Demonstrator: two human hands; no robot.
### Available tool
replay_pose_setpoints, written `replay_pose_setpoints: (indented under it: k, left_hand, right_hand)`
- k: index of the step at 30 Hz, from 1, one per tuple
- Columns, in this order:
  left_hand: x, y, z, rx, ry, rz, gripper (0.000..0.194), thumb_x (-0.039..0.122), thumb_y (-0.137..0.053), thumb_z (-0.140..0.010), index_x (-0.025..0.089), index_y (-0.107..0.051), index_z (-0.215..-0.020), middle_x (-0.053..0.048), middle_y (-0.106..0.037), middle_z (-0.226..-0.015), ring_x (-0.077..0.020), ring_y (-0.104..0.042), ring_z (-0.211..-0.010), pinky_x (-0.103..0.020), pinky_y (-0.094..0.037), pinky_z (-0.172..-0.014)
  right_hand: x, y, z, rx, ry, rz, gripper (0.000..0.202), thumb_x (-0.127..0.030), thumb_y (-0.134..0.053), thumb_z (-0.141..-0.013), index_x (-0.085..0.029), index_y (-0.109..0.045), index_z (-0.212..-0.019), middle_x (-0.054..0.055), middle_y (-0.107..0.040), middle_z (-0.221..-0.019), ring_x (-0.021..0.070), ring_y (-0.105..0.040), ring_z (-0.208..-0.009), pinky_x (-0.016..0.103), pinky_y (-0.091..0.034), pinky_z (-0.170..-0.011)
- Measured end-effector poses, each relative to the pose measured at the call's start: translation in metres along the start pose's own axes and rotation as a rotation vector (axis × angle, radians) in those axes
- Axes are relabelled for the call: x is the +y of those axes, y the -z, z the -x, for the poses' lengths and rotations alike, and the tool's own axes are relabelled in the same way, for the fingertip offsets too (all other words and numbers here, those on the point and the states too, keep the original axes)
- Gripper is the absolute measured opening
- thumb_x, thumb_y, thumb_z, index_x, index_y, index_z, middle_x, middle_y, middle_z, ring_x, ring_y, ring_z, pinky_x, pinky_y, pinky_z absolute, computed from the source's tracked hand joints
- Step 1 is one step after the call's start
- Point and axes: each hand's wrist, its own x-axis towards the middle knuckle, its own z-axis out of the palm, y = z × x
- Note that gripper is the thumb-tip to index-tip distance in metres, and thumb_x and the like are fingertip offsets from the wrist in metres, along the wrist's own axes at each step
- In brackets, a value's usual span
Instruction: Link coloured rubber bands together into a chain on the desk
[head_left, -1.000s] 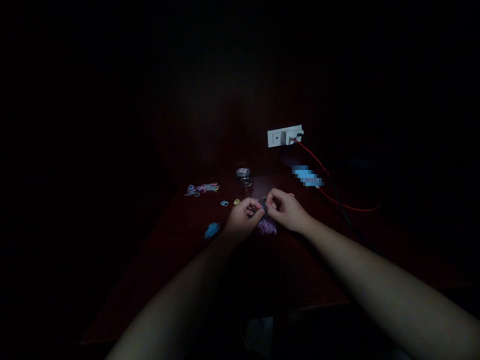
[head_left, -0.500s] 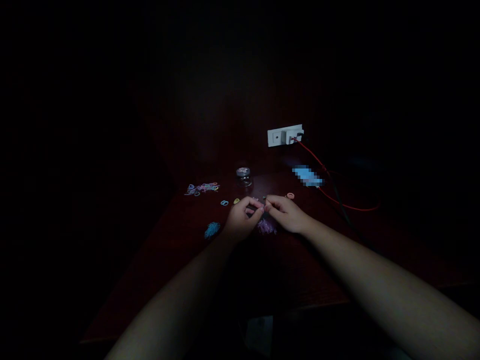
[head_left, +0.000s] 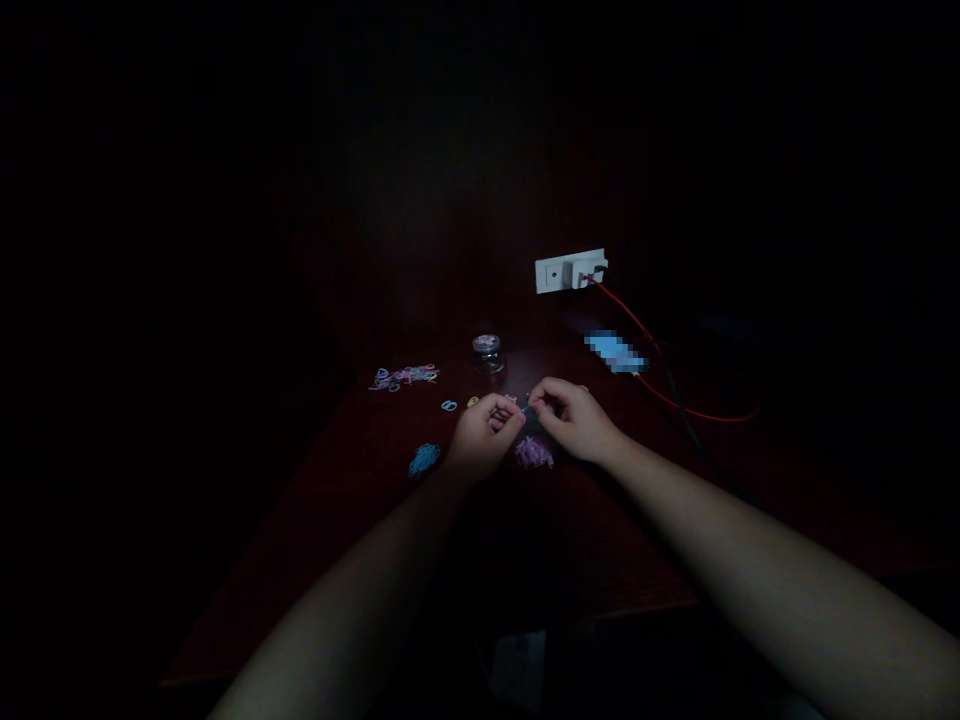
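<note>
My left hand (head_left: 487, 435) and my right hand (head_left: 571, 418) meet over the dark red table, fingertips pinched close together. Between them is a small bluish band (head_left: 526, 408), gripped from both sides. Just below the fingers lies a pile of purple bands (head_left: 534, 453). A pile of blue bands (head_left: 424, 460) is left of my left hand. Beyond that hand are a pair of light blue bands (head_left: 448, 406) and some yellow bands (head_left: 472, 402). Pink bands (head_left: 511, 399) show partly behind the fingers.
A lidded glass jar (head_left: 487, 354) stands behind my hands. Mixed bands (head_left: 405, 377) lie at the back left. A blurred-out blue device (head_left: 615, 352) sits back right, with a red cable (head_left: 705, 412) running to the wall socket (head_left: 570, 271).
My right hand has risen slightly and its fingertips have moved a little away from the left ones. The bluish band now shows between them, and more of the purple pile is visible.
</note>
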Motion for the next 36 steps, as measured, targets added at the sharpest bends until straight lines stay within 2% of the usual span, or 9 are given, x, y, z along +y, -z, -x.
replay_pose_setpoints:
  k: [4,15,25,31,36]
  left_hand:
    - [0.001,-0.001,0.000,-0.010,0.025,0.051,0.008,0.023,-0.063,-0.075,0.016,-0.059,-0.075,0.000,-0.061,-0.068,-0.0102,-0.056,-0.061,-0.021,-0.043,-0.056]
    - [-0.001,0.001,-0.001,0.017,0.003,0.007,0.008,0.023,-0.063,-0.075,0.016,-0.060,-0.076,-0.001,-0.062,-0.069,-0.0100,-0.055,-0.060,-0.021,-0.043,-0.055]
    - [0.002,0.002,0.000,0.020,-0.013,-0.009,0.009,0.024,-0.064,-0.075,0.016,-0.061,-0.076,-0.001,-0.062,-0.069,-0.0103,-0.056,-0.061,-0.021,-0.044,-0.055]
    - [0.000,0.001,0.000,0.020,-0.009,-0.013,0.010,0.026,-0.064,-0.075,0.016,-0.061,-0.076,-0.001,-0.063,-0.070,-0.0107,-0.056,-0.062,-0.022,-0.044,-0.056]
    - [-0.001,0.002,0.000,0.019,-0.018,-0.022,0.010,0.025,-0.064,-0.076,0.016,-0.061,-0.077,-0.001,-0.062,-0.070,-0.0107,-0.056,-0.062,-0.022,-0.044,-0.056]
  right_hand:
    - [0.001,0.000,0.000,0.009,-0.007,-0.003,0.008,-0.016,-0.051,-0.081,-0.016,-0.059,-0.078,0.000,-0.052,-0.067,0.0112,-0.046,-0.058,0.023,-0.034,-0.054]
    - [0.007,0.000,0.000,0.013,-0.050,-0.076,0.006,-0.017,-0.048,-0.084,-0.017,-0.054,-0.082,0.000,-0.055,-0.074,0.0120,-0.049,-0.063,0.024,-0.037,-0.056]
    - [-0.003,0.000,0.003,-0.111,-0.054,-0.145,0.015,-0.028,-0.060,-0.079,-0.017,-0.056,-0.089,-0.002,-0.053,-0.068,0.0101,-0.046,-0.054,0.023,-0.036,-0.051]
    - [-0.004,0.000,0.002,-0.051,-0.034,-0.049,0.012,-0.026,-0.053,-0.085,-0.017,-0.059,-0.080,-0.001,-0.054,-0.064,0.0112,-0.047,-0.057,0.024,-0.036,-0.054]
    - [-0.003,0.001,0.001,-0.024,-0.017,-0.014,0.013,-0.023,-0.050,-0.087,-0.016,-0.060,-0.082,0.001,-0.060,-0.071,0.0121,-0.051,-0.062,0.024,-0.038,-0.058]
